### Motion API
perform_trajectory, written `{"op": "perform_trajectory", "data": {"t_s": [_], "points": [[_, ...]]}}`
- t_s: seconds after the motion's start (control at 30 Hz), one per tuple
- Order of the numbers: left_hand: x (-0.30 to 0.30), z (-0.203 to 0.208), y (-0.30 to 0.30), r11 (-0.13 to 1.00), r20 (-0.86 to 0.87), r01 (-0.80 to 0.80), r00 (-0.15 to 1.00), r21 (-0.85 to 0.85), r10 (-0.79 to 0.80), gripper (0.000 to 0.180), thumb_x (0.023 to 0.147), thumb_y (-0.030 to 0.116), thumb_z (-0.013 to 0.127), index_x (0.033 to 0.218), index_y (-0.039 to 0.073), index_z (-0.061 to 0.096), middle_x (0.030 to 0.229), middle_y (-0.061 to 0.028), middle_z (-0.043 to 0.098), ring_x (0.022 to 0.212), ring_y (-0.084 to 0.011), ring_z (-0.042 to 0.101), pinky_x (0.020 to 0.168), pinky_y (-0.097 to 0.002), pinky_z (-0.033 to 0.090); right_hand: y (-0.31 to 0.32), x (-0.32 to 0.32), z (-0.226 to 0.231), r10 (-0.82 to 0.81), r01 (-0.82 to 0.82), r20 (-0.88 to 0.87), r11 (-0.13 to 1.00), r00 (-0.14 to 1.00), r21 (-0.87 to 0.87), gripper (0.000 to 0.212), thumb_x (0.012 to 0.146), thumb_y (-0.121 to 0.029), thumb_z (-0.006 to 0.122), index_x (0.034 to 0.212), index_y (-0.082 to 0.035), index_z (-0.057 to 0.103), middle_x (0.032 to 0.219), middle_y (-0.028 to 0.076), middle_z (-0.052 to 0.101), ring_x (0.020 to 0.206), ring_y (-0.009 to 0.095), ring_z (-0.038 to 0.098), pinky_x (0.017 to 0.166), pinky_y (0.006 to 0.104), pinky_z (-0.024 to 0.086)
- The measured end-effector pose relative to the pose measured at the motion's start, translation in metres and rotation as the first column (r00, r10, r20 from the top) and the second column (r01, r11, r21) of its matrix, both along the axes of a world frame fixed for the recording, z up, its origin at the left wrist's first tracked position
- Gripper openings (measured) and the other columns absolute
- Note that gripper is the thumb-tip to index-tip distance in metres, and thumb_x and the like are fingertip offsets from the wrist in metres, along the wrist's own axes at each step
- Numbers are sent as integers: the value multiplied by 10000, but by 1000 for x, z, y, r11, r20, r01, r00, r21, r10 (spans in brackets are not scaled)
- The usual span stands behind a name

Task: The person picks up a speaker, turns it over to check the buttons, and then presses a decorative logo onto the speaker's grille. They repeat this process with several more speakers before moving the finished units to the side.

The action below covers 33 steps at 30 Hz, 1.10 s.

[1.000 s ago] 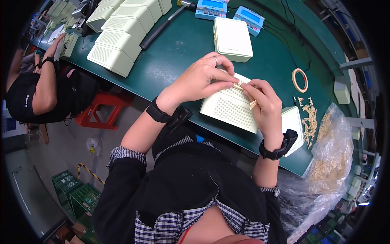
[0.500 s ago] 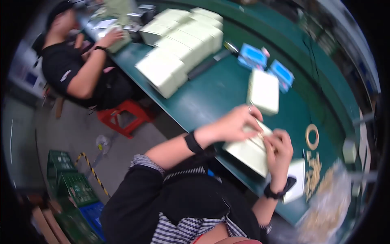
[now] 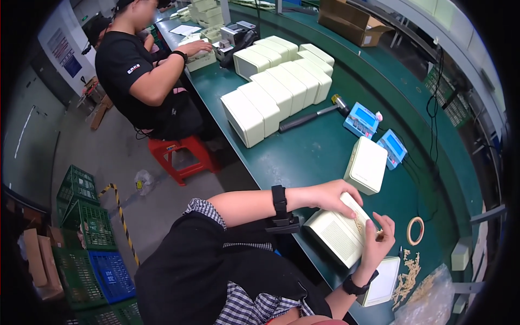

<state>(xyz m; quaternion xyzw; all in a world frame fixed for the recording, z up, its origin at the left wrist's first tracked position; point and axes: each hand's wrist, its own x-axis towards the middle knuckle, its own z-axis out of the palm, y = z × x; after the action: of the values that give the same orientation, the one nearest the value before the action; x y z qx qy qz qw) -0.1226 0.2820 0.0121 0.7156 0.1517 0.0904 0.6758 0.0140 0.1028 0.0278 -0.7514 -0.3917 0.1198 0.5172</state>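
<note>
pale cream, box-shaped plastic casing (image 3: pixel 337 239) on the near edge of a green bench (image 3: pixel 295 162), its long axis slanting from upper left to lower right, perforated face toward the person, left hand (image 3: pixel 328 196) touching it, grip apart, right hand (image 3: pixel 378 246) alongside, grip impossible to tell

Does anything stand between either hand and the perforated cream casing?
Nothing visible does. The left hand has its fingers on the casing; the right hand is close at its right side, contact unclear.
</note>
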Motion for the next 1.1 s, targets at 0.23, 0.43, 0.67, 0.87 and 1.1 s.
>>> {"op": "perform_trajectory", "data": {"t_s": [0.23, 0.43, 0.67, 0.87, 1.1], "points": [[-3, 5, 3, 906, 332, -184, 942, 380, 52, 122, 742, 139, 799, 840, 94, 742, 1012, -67, 655, 1001, -212, 612, 897, -345, 479, 15, -13, 14, 200, -213, 421, 977, 885, -16, 269, 682, -23, 792, 942, -36, 722, 911, 76, 643, 864, 218, 556, 720, 317, 459], [0, 19, 9, 894, 249, -110, 969, 435, -2, 78, 787, 129, 762, 820, 63, 736, 1032, -72, 653, 997, -210, 602, 912, -343, 463, 19, -10, 21, 216, -224, 539, 973, 814, -50, 207, 699, -36, 793, 897, -38, 733, 891, 59, 657, 777, 215, 551, 640, 310, 460], [-10, 18, 17, 895, 312, -260, 939, 362, 147, 109, 833, 127, 720, 883, 30, 719, 1032, -83, 664, 998, -199, 607, 919, -331, 457, 14, -11, 16, 269, -292, 594, 955, 758, -60, 194, 717, -3, 771, 902, -58, 748, 882, 48, 656, 748, 208, 554, 612, 300, 455], [-27, 16, 26, 879, 346, -382, 896, 286, 277, 151, 825, 152, 733, 897, 22, 712, 993, -78, 682, 992, -207, 625, 910, -336, 468, 15, -15, 13, 269, -309, 575, 951, 773, -30, 195, 728, 3, 765, 912, -61, 750, 878, 45, 652, 746, 203, 557, 609, 302, 451], [-32, 14, 22, 872, 322, -365, 910, 327, 260, 130, 840, 117, 711, 917, 12, 701, 1027, -88, 671, 1011, -198, 619, 939, -325, 452, 19, -17, 14, 263, -286, 577, 957, 774, -53, 187, 740, 4, 760, 917, -55, 750, 880, 47, 647, 744, 202, 555, 601, 299, 443]]}}
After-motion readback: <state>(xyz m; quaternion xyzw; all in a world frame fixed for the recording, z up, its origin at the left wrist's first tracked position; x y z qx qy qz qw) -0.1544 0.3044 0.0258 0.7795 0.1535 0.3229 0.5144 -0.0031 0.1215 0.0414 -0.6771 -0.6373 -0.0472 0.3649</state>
